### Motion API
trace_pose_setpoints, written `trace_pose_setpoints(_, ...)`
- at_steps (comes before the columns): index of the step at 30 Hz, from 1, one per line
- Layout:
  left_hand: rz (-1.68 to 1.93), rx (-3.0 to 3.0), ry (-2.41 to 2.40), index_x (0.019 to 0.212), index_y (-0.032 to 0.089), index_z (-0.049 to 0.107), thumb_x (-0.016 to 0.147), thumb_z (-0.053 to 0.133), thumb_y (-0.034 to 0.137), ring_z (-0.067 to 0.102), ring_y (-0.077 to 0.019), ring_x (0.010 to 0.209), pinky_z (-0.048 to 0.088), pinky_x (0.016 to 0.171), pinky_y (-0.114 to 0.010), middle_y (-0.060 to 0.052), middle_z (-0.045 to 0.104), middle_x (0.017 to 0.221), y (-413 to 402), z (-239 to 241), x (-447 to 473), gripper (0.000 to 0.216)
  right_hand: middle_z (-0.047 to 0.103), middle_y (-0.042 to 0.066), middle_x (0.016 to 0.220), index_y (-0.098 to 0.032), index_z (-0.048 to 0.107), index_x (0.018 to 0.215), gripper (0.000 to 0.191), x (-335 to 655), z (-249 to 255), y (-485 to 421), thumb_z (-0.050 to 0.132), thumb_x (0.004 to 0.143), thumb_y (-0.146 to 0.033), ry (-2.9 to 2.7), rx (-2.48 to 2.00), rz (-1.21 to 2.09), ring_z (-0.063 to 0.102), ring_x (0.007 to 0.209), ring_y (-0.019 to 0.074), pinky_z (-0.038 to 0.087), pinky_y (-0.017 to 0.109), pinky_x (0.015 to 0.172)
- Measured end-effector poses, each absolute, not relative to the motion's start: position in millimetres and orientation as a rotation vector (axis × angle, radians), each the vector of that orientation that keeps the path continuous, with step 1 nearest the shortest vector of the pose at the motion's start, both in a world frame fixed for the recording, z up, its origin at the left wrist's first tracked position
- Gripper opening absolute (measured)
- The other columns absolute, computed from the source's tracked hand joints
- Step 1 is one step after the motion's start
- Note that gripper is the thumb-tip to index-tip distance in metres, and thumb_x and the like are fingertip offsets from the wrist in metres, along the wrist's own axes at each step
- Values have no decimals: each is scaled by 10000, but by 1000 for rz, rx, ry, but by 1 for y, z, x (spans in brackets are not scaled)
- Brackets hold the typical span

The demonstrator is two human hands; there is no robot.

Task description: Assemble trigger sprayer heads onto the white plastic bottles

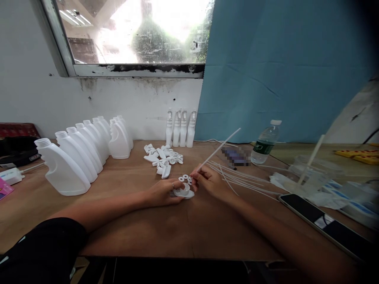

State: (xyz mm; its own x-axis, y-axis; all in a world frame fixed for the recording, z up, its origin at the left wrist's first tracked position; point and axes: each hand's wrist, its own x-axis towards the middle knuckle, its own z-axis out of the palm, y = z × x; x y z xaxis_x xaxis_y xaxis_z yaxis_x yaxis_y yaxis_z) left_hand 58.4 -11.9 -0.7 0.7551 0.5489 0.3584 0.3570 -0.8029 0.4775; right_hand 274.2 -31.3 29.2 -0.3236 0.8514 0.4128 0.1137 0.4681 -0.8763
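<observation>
My left hand (166,191) is closed on a white spray bottle trigger head (184,191), which lies low over the table with its round collar facing up. In my right hand (207,179), pinched between the fingers, is a thin white plastic tube (220,146) that slants up to the right. Its lower end is hidden by my fingertips, close to the trigger head. Several small white washers (185,177) lie just beyond my hands. Past them sits a heap of white trigger heads (162,156). More thin tubes (245,176) lie to the right of my right hand.
White bottles without caps (66,169) stand in rows at the left. Narrow bottles with heads (176,128) stand against the wall. On the right are a water bottle (266,144), a phone (322,221) and a clear plastic container (314,173). The table's front edge (189,258) is near.
</observation>
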Motion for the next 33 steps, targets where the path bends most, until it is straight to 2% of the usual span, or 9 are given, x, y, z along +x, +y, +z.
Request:
trace_pose_setpoints(14, 702, 2528, 699, 974, 198, 562, 769, 638, 289, 579, -138, 744, 444, 667, -224, -12, 630, 886, -12, -2, 58, 237, 561, -28, 592, -201, 539, 762, 305, 269, 30, -35, 518, 904, -470, -1927, -864, 825, 539, 529, 127, 449, 261, 532)
trace_pose_setpoints(20, 685, 2464, 771, 1060, 225, 448, 757, 645, 327, 586, -167, 828, 464, 734, -272, -12, 592, 937, -12, -2, 58, 376, 594, 20, 742, -192, 578, 753, 248, 267, 27, -32, 582, 869, -412, -2041, -881, 663, 542, 644, 150, 432, 274, 583)
trace_pose_setpoints(29, 746, 2407, 802, 927, 230, 382, 731, 669, 373, 528, -139, 713, 441, 639, -268, 6, 531, 882, -9, -7, 60, 376, 508, -16, 619, -191, 516, 662, 218, 262, 25, -34, 557, 864, -264, -2146, -932, 536, 442, 587, 132, 338, 262, 564)
trace_pose_setpoints(33, 773, 2420, 791, 928, 232, 389, 735, 668, 363, 543, -138, 719, 446, 636, -263, 6, 549, 871, -11, -6, 60, 364, 506, -26, 612, -190, 513, 662, 223, 261, 23, -34, 565, 857, -285, -2160, -954, 560, 444, 577, 124, 343, 252, 564)
